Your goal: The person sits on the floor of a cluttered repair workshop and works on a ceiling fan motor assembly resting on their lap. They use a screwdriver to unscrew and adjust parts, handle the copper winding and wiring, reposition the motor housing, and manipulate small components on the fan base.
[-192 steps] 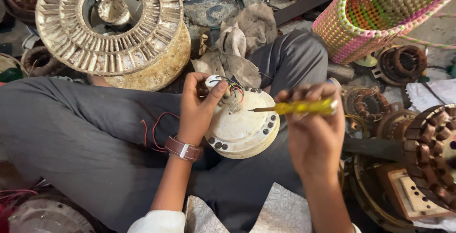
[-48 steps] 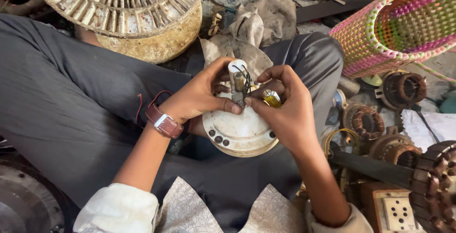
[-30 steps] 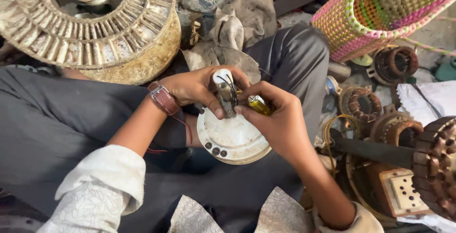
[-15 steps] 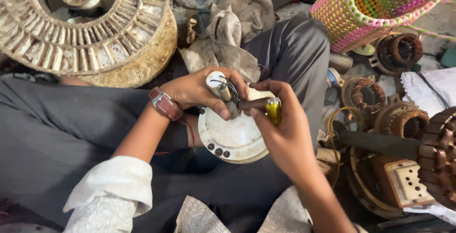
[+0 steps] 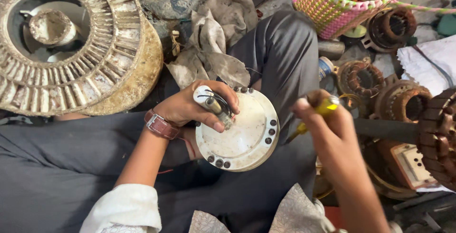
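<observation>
Since the frame half a second ago, the right hand (image 5: 327, 119) has pulled away from the centre of the round, off-white metal motor cover (image 5: 240, 131) and is now sitting to its right, well clear of the shaft, clenching the yellow-handled screwdriver (image 5: 319, 113) in a closed fist. That hand is blurred, so the tool's tip cannot be made out. The two hands are now apart.

The left hand (image 5: 190, 106), wearing a brown leather wristwatch (image 5: 160, 125), is gripping the short grey metal shaft with dark wires (image 5: 214, 107) that is rising from the cover's middle; its thumb and fingers are wrapping around the shaft and pressing it. The cover is resting on the person's lap, on the dark grey trousers (image 5: 57, 166), with a ring of dark bolt heads showing along its edge.

At the upper left, a large round slotted metal rotor with a rusty yellowish rim (image 5: 71, 48) is lying on the ground. A crumpled dirty grey rag (image 5: 216, 38) is lying just above the cover. At the upper right, a pink, green and yellow woven plastic basket (image 5: 346, 0) is standing near the knee, and several copper-wound stator coils (image 5: 363, 79) are lying beside the right hand.
</observation>
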Motion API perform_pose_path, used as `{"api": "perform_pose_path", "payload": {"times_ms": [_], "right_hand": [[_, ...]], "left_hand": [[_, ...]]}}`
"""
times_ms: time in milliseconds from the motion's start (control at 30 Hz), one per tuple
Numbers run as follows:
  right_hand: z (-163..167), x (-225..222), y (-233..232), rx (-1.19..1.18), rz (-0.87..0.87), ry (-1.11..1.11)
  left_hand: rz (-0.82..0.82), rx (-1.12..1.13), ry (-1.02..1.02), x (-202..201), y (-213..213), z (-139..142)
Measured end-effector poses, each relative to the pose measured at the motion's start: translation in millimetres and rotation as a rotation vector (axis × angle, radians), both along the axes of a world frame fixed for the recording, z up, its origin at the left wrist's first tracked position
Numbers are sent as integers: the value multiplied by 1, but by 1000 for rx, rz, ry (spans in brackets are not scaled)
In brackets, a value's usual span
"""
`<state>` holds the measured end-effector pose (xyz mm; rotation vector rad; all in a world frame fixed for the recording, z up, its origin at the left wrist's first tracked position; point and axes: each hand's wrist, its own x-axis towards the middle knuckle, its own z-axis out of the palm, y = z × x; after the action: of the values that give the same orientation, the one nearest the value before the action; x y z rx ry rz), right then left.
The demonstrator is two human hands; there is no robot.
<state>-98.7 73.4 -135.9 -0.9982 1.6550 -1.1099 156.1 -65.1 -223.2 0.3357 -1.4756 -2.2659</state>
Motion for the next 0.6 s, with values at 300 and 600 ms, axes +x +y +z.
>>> {"api": "perform_pose_path", "payload": {"times_ms": [300,600], "right_hand": [[13,-12,14,7,-93,191],[39,5,43,-197,-217,256]], "left_hand": [[-67,-50,-56,-9,-24,-8],[27,-51,-35,-4,-1,-5]]}}
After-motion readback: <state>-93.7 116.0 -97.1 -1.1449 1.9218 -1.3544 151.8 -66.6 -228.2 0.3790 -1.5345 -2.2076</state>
